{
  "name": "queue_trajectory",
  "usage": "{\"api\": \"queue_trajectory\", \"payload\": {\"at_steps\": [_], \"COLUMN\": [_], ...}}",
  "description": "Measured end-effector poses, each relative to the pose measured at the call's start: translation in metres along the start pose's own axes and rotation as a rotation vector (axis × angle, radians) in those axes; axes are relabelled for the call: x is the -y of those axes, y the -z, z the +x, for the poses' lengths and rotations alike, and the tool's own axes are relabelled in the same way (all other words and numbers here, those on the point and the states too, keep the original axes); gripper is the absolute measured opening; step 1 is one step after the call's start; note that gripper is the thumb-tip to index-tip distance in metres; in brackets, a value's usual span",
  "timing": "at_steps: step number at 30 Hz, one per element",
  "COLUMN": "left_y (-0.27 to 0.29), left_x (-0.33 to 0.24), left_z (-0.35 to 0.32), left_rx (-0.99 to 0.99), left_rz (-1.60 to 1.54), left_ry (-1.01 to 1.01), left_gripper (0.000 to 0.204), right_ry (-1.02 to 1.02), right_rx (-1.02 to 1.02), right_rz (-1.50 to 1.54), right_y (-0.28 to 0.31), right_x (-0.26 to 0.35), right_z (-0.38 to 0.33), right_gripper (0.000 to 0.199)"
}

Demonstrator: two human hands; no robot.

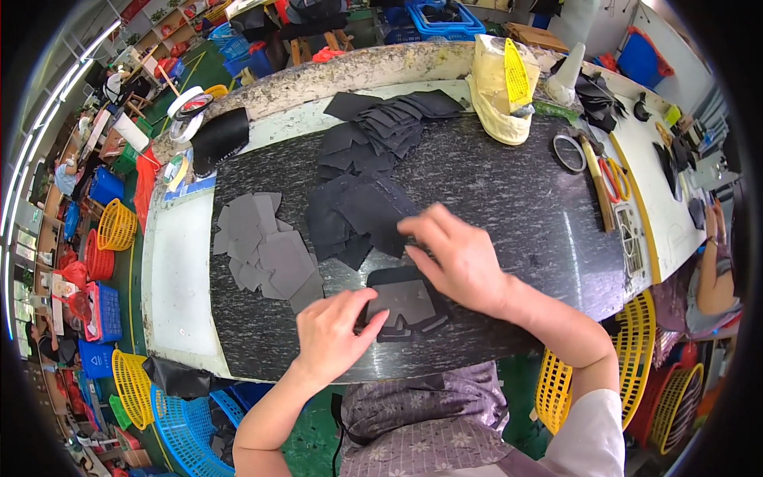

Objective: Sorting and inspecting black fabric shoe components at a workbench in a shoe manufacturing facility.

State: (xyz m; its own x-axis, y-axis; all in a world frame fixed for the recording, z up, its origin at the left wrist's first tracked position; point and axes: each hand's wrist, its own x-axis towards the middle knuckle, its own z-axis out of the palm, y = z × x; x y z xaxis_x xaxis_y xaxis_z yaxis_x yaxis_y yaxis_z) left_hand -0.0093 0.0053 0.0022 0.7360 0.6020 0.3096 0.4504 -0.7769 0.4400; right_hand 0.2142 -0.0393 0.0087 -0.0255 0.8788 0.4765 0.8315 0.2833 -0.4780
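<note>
In front of me a grey cut piece (404,306) lies on a slightly larger black piece (391,276) on the dark tabletop. My left hand (334,330) is at the left edge of these pieces, thumb and forefinger apart, the thumb tip over the grey one. Just beyond them, my right hand (461,258) hovers with bent fingers beside a pile of black cut pieces (358,211). A gap shows between its thumb and forefinger. Overlapping grey pieces (274,250) lie left of the pile, and more black pieces (389,127) are fanned out behind it.
A cream container with a yellow mesh strip (497,103) stands at the far edge. Tape rings (569,153) and scissors (616,179) lie on the right. Yellow (636,350) and blue baskets (187,429) flank me below the table. Another person's arm (715,262) shows at far right.
</note>
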Motion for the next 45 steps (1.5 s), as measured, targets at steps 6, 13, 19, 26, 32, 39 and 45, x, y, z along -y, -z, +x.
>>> {"api": "queue_trajectory", "payload": {"at_steps": [6, 13, 19, 26, 32, 39, 45], "left_y": [-0.003, -0.003, -0.006, 0.063, 0.068, 0.095, 0.028], "left_x": [0.019, 0.014, 0.032, 0.104, 0.116, 0.067, 0.01], "left_z": [0.044, 0.048, 0.043, 0.021, 0.024, -0.03, -0.022], "left_rx": [0.008, 0.101, 0.035, -0.049, 0.041, -0.238, -0.246], "left_rz": [0.074, 0.307, 0.223, 0.293, 0.025, -1.064, -1.209], "left_ry": [-0.09, -0.194, -0.233, 0.049, 0.149, 0.065, 0.356], "left_gripper": [0.088, 0.065, 0.048, 0.026, 0.023, 0.033, 0.041], "right_ry": [0.075, -0.407, -0.187, 0.169, 0.542, 0.469, -0.179], "right_rx": [-0.032, 0.123, -0.48, 0.175, 0.13, 0.111, 0.441], "right_rz": [0.169, 0.65, 0.227, 0.043, -0.368, -0.107, 0.776], "right_y": [-0.029, -0.023, 0.043, 0.017, -0.088, -0.087, -0.005], "right_x": [-0.022, -0.05, -0.026, 0.033, 0.048, 0.029, 0.051], "right_z": [0.024, 0.03, 0.02, -0.024, 0.064, 0.067, 0.016], "right_gripper": [0.044, 0.022, 0.026, 0.042, 0.027, 0.041, 0.052]}}
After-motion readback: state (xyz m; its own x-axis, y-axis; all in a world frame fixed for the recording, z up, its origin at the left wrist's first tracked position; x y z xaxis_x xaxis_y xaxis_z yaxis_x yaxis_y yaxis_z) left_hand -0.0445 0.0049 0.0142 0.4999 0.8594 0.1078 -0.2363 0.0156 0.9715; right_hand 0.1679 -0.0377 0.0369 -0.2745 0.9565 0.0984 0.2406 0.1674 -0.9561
